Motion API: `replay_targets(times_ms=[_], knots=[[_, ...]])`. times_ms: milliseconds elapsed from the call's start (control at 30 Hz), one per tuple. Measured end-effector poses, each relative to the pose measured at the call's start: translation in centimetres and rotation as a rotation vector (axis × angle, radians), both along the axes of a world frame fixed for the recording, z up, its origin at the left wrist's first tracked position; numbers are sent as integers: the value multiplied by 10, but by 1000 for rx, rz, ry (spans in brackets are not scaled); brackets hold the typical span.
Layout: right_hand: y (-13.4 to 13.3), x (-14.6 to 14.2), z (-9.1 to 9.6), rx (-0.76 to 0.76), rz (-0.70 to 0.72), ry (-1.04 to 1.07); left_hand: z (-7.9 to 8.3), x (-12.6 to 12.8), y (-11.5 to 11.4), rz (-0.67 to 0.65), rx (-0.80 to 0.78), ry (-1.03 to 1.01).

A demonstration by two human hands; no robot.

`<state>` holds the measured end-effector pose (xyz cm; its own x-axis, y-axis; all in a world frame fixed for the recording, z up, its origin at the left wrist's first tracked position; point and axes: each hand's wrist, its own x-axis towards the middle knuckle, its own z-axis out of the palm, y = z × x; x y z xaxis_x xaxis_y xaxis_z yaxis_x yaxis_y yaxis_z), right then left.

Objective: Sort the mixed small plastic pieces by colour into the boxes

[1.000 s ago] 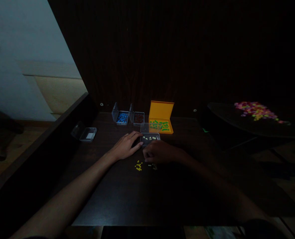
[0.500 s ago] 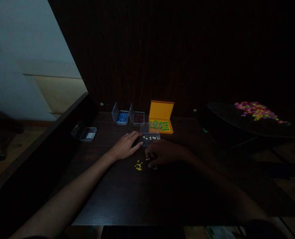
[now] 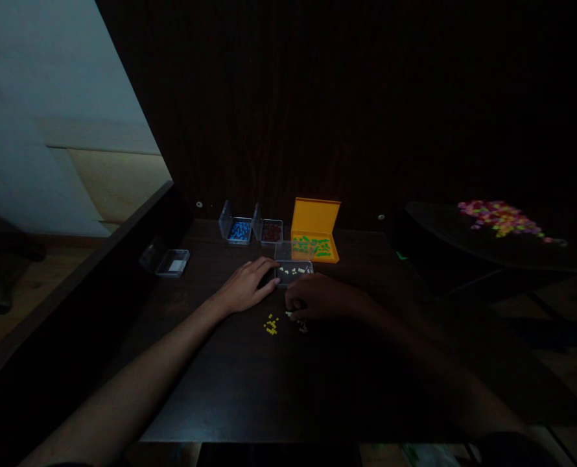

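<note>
My left hand (image 3: pixel 247 285) rests on the dark table, its fingers and thumb around the left side of a small clear plastic box (image 3: pixel 294 283). The box's lid stands raised at the back, and several small cream pieces (image 3: pixel 294 271) lie inside. In front of the box, my right hand (image 3: pixel 312 295) is closed in a pinch, fingertips low over the table. A cream piece (image 3: pixel 288 314) shows at those fingertips; whether they hold it is unclear. More cream pieces (image 3: pixel 303 328) lie just below this hand. A loose group of tiny yellow pieces (image 3: pixel 271 324) lies to their left.
Behind stand open clear boxes with blue pieces (image 3: pixel 240 230) and dark red pieces (image 3: pixel 271 231), and an orange case (image 3: pixel 316 214) with green pieces. Another open clear box (image 3: pixel 172 263) is at the left. A multicoloured heap (image 3: pixel 505 217) sits on a dark surface at right.
My right fingers have drawn closer together and moved slightly up, uncovering more cream pieces below them. My left hand and the boxes have stayed in place.
</note>
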<state>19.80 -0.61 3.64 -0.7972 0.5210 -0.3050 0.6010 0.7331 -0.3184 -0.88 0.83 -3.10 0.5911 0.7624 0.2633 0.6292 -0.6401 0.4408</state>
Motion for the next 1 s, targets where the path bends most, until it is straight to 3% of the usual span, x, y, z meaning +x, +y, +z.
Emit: replay_targets(times_ms=[300,500,667,833,1000], knots=[[0,-6,-18,41,-31,-66,1,0,0,7,-2,-2],[1,1,-12,57,-18,-54,1,0,0,-1,1,-8],[18,15,-8,119,-150,107,0,0,0,-9,2,-10],[33,12,-19,198,-335,59,-1,0,1,4,14,-1],[40,8,-32,194,-317,97,-2,0,1,-8,13,-10]])
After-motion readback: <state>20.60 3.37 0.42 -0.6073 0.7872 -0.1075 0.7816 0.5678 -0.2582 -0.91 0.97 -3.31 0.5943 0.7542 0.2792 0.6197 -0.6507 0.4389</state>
